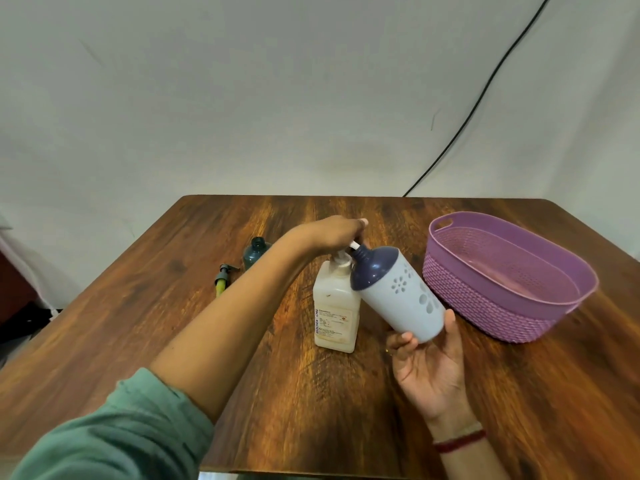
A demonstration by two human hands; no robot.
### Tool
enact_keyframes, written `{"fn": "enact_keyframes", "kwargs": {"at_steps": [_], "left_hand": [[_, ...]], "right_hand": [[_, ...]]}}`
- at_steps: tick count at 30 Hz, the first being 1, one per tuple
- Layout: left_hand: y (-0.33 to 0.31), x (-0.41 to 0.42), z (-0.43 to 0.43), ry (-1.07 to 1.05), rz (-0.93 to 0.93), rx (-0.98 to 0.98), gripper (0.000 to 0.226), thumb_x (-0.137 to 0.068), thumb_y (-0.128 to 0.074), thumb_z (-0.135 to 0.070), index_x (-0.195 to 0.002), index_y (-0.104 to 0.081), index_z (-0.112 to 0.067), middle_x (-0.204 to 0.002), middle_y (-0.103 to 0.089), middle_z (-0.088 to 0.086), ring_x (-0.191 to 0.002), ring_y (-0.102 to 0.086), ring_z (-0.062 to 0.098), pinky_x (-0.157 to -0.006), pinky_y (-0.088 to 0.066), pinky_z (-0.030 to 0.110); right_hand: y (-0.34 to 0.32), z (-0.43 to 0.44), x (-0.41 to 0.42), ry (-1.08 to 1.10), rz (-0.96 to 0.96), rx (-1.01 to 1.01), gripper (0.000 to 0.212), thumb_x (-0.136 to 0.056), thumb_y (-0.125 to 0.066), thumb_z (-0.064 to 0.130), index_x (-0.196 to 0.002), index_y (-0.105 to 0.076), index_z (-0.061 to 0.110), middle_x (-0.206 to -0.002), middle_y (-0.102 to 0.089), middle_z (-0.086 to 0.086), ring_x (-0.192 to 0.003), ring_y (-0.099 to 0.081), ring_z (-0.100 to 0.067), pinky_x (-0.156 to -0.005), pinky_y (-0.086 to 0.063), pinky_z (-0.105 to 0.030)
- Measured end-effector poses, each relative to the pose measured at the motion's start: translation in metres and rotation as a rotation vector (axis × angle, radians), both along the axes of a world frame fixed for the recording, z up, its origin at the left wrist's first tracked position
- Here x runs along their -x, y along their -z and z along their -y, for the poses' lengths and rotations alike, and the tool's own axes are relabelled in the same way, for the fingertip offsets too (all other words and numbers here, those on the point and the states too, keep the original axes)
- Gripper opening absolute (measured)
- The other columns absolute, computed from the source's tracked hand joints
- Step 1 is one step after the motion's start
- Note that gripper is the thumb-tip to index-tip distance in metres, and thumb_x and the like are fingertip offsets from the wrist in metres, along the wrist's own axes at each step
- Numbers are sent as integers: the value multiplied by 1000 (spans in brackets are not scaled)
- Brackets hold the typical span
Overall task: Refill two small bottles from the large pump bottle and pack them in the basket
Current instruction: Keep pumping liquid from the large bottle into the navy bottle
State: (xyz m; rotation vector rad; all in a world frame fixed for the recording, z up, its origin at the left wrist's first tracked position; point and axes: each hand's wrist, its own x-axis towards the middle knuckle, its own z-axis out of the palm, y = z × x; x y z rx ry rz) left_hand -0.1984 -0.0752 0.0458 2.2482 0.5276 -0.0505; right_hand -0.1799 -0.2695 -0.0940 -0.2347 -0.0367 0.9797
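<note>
The large cream pump bottle (335, 308) stands upright in the middle of the wooden table (173, 306). My left hand (332, 233) rests on top of its pump head, fingers pressing down. My right hand (427, 362) holds a small white bottle with a dark blue top (398, 289) by its base, tilted so its open neck meets the pump's white spout. A second small bottle, dark teal and uncapped (255, 256), stands at the back left. Its pump cap with a yellow tube (223, 277) lies beside it. The purple basket (568, 306) sits on the right with nothing in it.
A black cable (485, 95) runs down the grey wall to the table's far edge. Dark objects lie on the floor at the left beyond the table edge.
</note>
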Motion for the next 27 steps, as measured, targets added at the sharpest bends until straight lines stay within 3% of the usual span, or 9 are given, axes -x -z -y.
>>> {"fn": "enact_keyframes", "kwargs": {"at_steps": [4, 8, 11, 16, 22, 27], "left_hand": [[11, 1, 3, -42, 40, 47, 36, -104, -29, -30, -95, -55, -7, -101, -55, 15, -88, -48, 22, -86, -41, 35], [-1, 2, 2, -12, 2, 9, 40, -104, -25, -35, -97, -55, -9, -102, -55, 12, -93, -47, 20, -67, -35, 21], [-4, -1, 0, 36, -15, -49, 41, -105, -23, -31, -98, -56, -7, -107, -56, 14, -93, -46, 20, -63, -32, 18], [6, 1, 5, 33, -12, -91, 32, -105, -25, -21, -104, -54, -6, -115, -55, 19, -94, -46, 22, -78, -38, 29], [-1, 4, 2, 35, 145, 94, 50, -104, -26, -35, -98, -66, -6, -92, -63, 1, -88, -54, 14, -70, -37, 22], [13, 1, 6, -41, 172, 261, 41, -104, -32, -20, -78, -63, -11, -82, -61, -2, -74, -53, 8, -69, -42, 20]], "right_hand": [[4, -2, -2, -10, -14, -9, 85, -33, -97, 26, -111, -67, 10, -99, -65, -17, -58, -59, -15, -44, -52, -16], [5, -2, -1, -12, -7, -10, 83, -35, -97, 28, -111, -68, 12, -100, -65, -17, -58, -59, -14, -45, -52, -16], [5, -2, -1, -6, -6, -8, 85, -35, -97, 28, -113, -66, 13, -99, -65, -17, -58, -59, -15, -45, -52, -16], [9, -2, -1, -13, -16, -27, 84, -39, -96, 29, -115, -65, 13, -101, -64, -18, -60, -59, -14, -46, -53, -16], [6, -2, -1, -7, -3, -16, 81, -36, -97, 29, -110, -68, 13, -100, -64, -17, -59, -59, -14, -45, -52, -15], [10, -3, -3, -19, -20, -22, 88, -42, -95, 29, -122, -60, 15, -103, -64, -18, -60, -60, -15, -47, -53, -17]]}}
